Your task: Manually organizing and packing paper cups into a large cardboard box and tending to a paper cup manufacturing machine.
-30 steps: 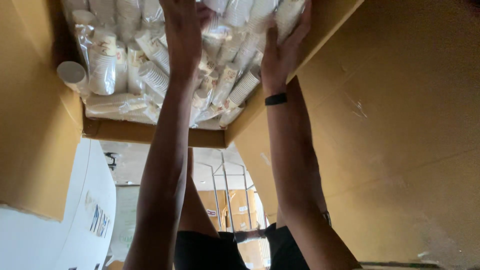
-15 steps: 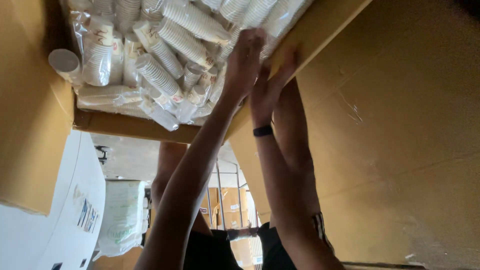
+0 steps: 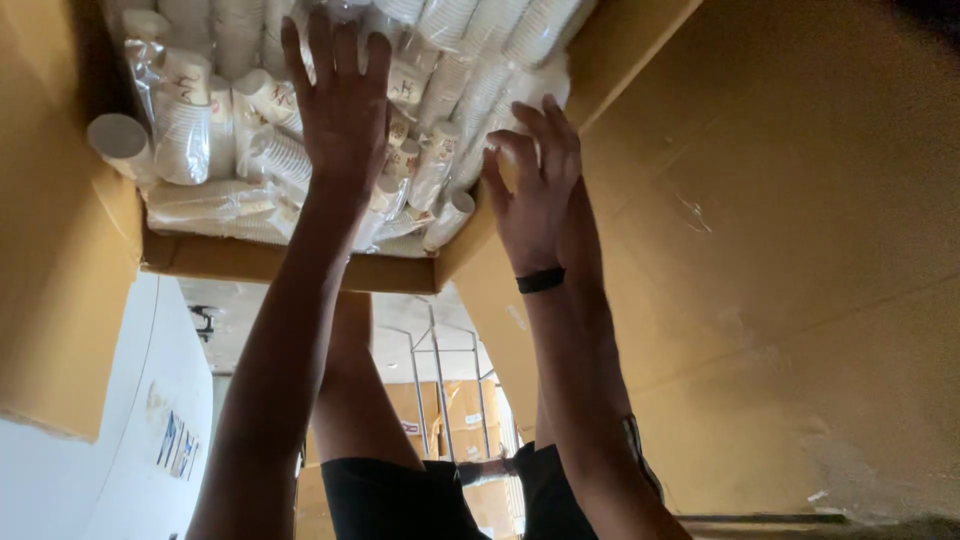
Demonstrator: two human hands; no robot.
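A: Big cardboard box [image 3: 300, 262], open. Sleeves of paper cups [image 3: 200, 130] packed under both hands.
B: Left hand [image 3: 340, 100] spread flat on them. Right hand [image 3: 535, 190] open, loosely curled, at the box edge, holding nothing

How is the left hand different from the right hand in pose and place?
The left hand lies flat with spread fingers on the wrapped cup stacks; the right hand is curled at the box edge. The left reaches further in than the right. The right wrist has a black band; the left is bare. Both reach into the cardboard box.
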